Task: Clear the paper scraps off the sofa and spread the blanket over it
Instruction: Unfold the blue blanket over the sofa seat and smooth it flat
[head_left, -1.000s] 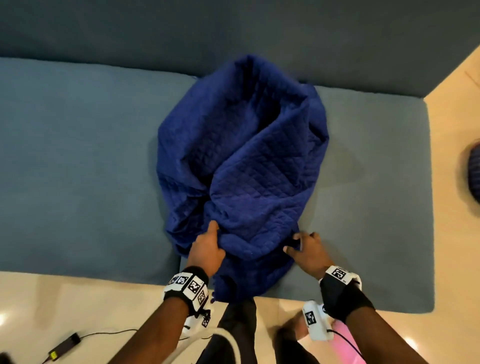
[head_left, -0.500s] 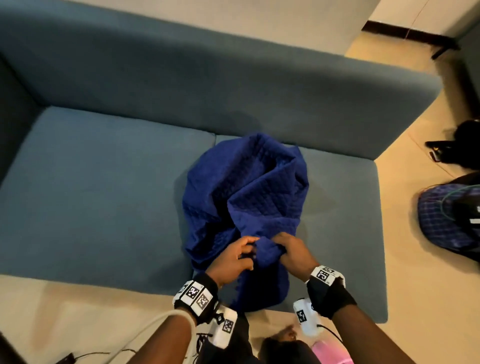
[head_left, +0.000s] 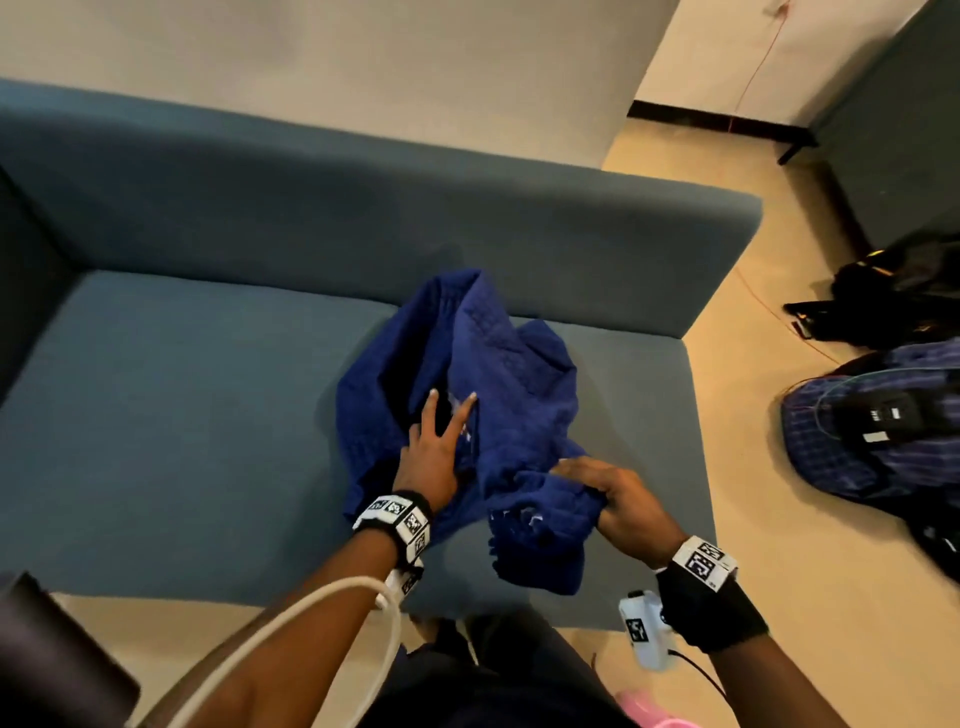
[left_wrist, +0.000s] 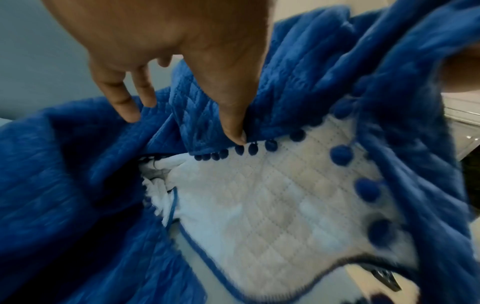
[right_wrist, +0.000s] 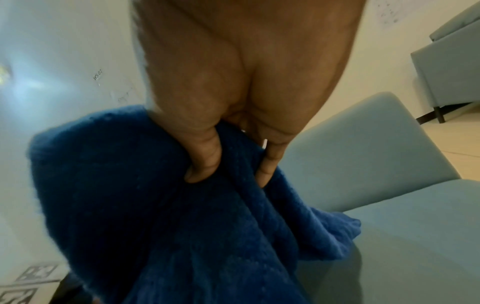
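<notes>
A crumpled blue quilted blanket lies bunched on the right half of the teal sofa. Its white underside and pom-pom trim show in the left wrist view. My left hand reaches into the folds with straight, spread fingers touching the trim edge. My right hand grips a bunch of the blanket's near edge, lifted a little off the seat; its fingers curl into the blue cloth. No paper scraps show on the sofa.
A checked backpack and a dark bag lie on the floor to the right. A white cable loops by my left arm. Another teal armchair stands farther right. The sofa's left seat is bare.
The head view has pulled back and up. My left hand let go of the near edge and reached forward into the folds. My right hand raised its bunch of cloth.
</notes>
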